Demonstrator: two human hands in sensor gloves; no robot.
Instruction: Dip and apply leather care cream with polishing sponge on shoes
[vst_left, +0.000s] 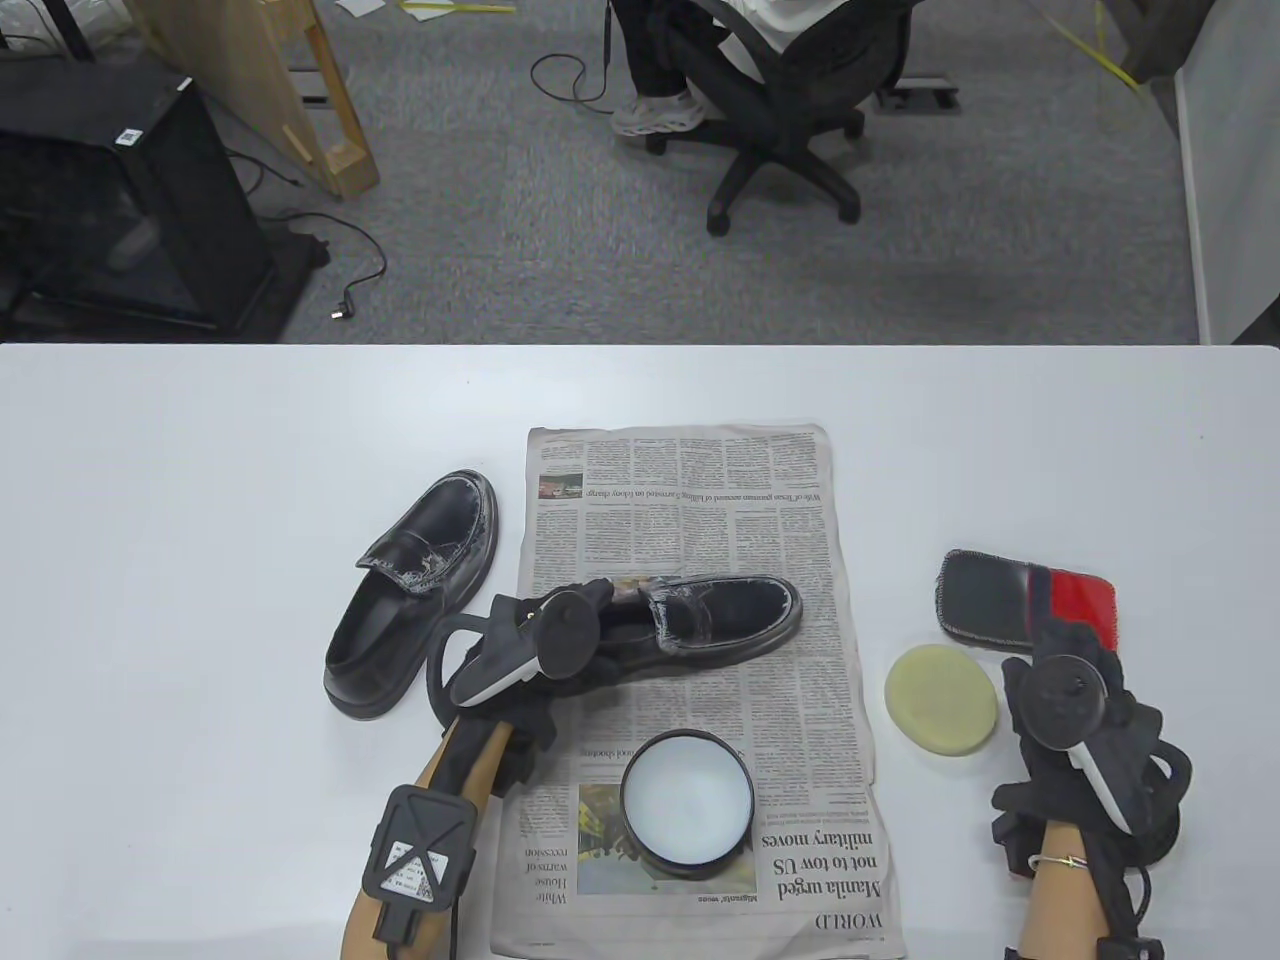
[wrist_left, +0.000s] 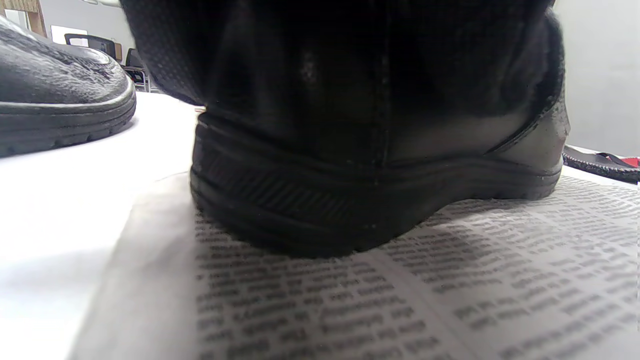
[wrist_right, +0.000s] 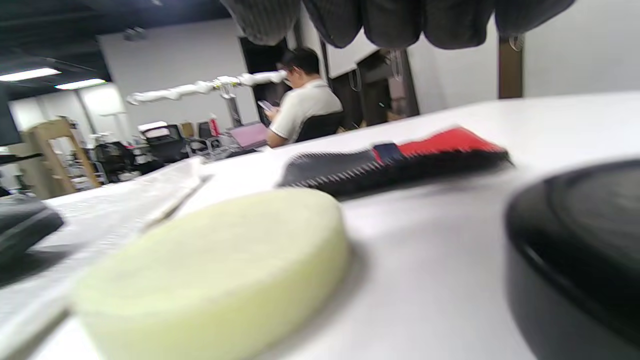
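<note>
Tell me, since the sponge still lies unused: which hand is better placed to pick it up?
The right hand. It hovers just beside the sponge and holds nothing, while the left hand is across the newspaper, gripping the heel of the shoe.

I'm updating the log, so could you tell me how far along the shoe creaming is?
Done: the cream tin stands open on the newspaper, and both shoes already carry whitish smears. In hand: the left hand is at the heel of the shoe on the paper. Left: the yellow sponge lies untouched beside the right hand, so dipping and spreading remain.
</note>
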